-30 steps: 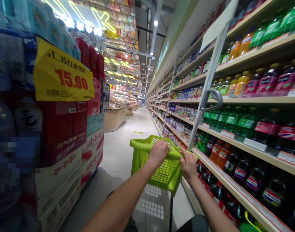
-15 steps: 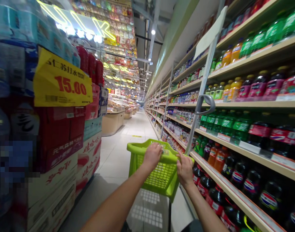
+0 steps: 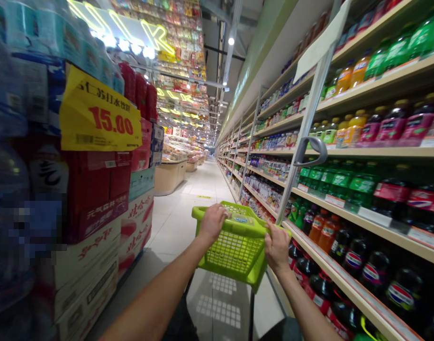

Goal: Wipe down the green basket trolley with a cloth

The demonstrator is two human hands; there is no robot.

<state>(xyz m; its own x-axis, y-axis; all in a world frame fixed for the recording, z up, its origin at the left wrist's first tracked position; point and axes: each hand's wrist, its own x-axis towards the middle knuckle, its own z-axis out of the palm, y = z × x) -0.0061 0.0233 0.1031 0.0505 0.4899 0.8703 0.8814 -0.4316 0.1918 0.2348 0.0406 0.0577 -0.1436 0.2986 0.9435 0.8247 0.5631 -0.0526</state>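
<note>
Holds the green cart (image 3: pixel 234 255) with both hands, placed on the aisle floor (image 3: pixel 174 225) between stacked cartons (image 3: pixel 99 189) on the left and drink shelves (image 3: pixel 362 152) on the right. Main change over the last second: slid the left hand (image 3: pixel 212 225) leftward along the handle bar (image 3: pixel 245 229), from near its middle to just short of its left end. Now leaves a pale sticker (image 3: pixel 241 219) uncovered on the bar, to the right of the left knuckles. Keeps the right hand (image 3: pixel 277 244) by the bar's right end, at the near right corner of the cart, fingers hooked over the edge, close to the lower shelf edges. Has both hands curled around the bar, neither let go; cannot tell thumb placement on the right. Gives, as a judgement, a wider, more balanced hold, likely steadier. Barely alters the cart's place: near the shelves' front edge, well apart from the yellow price sign (image 3: pixel 101 116) on the cartons. Looks more like a change of grip than of position.
</note>
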